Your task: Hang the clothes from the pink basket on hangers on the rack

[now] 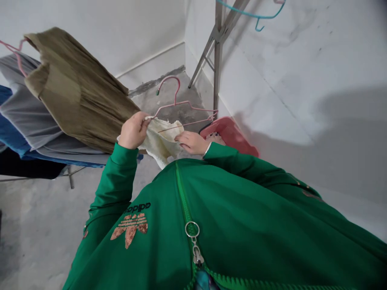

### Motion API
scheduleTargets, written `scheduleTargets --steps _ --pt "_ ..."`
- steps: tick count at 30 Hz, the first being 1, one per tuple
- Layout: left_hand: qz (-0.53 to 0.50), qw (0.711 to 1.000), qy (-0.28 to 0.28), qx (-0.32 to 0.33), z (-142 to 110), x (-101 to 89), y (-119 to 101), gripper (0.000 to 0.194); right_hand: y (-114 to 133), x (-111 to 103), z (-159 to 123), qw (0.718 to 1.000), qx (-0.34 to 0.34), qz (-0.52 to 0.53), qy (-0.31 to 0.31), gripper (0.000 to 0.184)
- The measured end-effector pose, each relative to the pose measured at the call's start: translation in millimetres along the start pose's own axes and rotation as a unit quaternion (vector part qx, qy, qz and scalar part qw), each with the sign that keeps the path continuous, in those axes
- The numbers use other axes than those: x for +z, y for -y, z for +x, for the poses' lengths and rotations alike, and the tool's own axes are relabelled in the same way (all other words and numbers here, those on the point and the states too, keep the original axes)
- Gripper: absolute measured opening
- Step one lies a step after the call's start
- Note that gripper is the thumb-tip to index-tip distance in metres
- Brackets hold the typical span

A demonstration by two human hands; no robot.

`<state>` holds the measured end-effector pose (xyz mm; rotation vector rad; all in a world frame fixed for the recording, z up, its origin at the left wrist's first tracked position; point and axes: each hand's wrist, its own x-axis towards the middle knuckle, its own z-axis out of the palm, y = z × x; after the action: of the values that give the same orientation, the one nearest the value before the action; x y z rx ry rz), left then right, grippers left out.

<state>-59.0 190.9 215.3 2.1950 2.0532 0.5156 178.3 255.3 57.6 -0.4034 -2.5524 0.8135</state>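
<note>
Two bare hands hold the cream garment between them, just beyond the front of the green jacket. Taking the garment as the dial's centre, with twelve at the top of the view, the left hand sits between nine and ten o'clock, its thumb and fingers closed in a pinch on the upper edge. Whether it also grips the hanger wire there, I cannot tell. The right hand is at three o'clock, fingers curled and nearly closed on the opposite edge of the cloth.

The pink hanger is partly inside the garment: its left arm runs into the cloth beside the left fingers, its hook rises at twelve, and its right end sticks out bare toward two. Just past the right hand, at three, stands the red basin, with some pale cloth in it. A metal stand rises at one o'clock; an olive garment hangs at ten.
</note>
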Motion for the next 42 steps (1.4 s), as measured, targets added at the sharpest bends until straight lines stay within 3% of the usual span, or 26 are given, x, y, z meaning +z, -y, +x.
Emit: scheduleTargets --steps 3,5,7,12,15,18,20,25,27,29,38,40,42 --pt "-0.025 1.0 -0.008 -0.006 -3.0 -11.3 -3.9 0.022 -19.4 21.7 6.2 0.997 0.02 -0.059 0.042 0.058" --pt "-0.037 0.999 -0.011 -0.011 -6.6 -17.7 -6.9 0.021 -31.0 26.6 14.4 0.995 0.031 -0.082 0.056 0.069" --pt "-0.042 0.999 -0.013 -0.013 -10.8 -24.1 -8.9 0.02 -39.9 25.8 22.5 0.993 0.027 -0.091 0.071 0.066" --pt "-0.018 0.999 -0.044 -0.009 -20.7 -40.6 -1.4 0.02 -56.7 9.7 33.3 0.987 0.038 -0.112 0.107 0.034" --pt "0.008 0.997 -0.073 -0.006 -26.9 -45.4 12.5 0.019 -69.6 -5.4 29.8 0.99 0.063 -0.09 0.088 0.029" --pt "0.001 0.997 -0.081 -0.009 -33.0 -42.3 26.2 0.021 -79.3 -18.5 19.3 0.997 0.07 -0.008 0.022 0.026" --pt "-0.019 0.997 -0.074 -0.023 -35.9 -37.8 32.3 0.023 -80.2 -23.7 10.6 0.989 0.113 0.081 -0.047 0.029" --pt "-0.073 0.994 -0.063 -0.051 -39.0 -31.6 39.7 0.025 -68.5 -24.7 0.4 0.903 0.261 0.286 -0.187 0.053" --pt "-0.103 0.991 -0.064 -0.054 -40.0 -32.0 41.7 0.024 -61.8 -24.7 2.7 0.865 0.281 0.329 -0.255 0.059" --pt "-0.126 0.988 -0.066 -0.061 -40.9 -33.1 42.9 0.023 -54.2 -27.3 6.3 0.847 0.285 0.337 -0.298 0.063" --pt "-0.149 0.985 -0.061 -0.058 -36.5 -27.6 23.2 0.031 -35.0 -49.9 6.2 0.903 0.216 0.197 -0.315 0.055" --pt "-0.168 0.983 -0.047 -0.064 -37.0 -27.0 21.7 0.031 -38.9 -56.1 0.6 0.92 0.196 0.179 -0.287 0.054" --pt "-0.167 0.983 -0.036 -0.07 -38.3 -28.4 24.2 0.03 -44.3 -64.4 -5.9 0.949 0.169 0.154 -0.217 0.052"
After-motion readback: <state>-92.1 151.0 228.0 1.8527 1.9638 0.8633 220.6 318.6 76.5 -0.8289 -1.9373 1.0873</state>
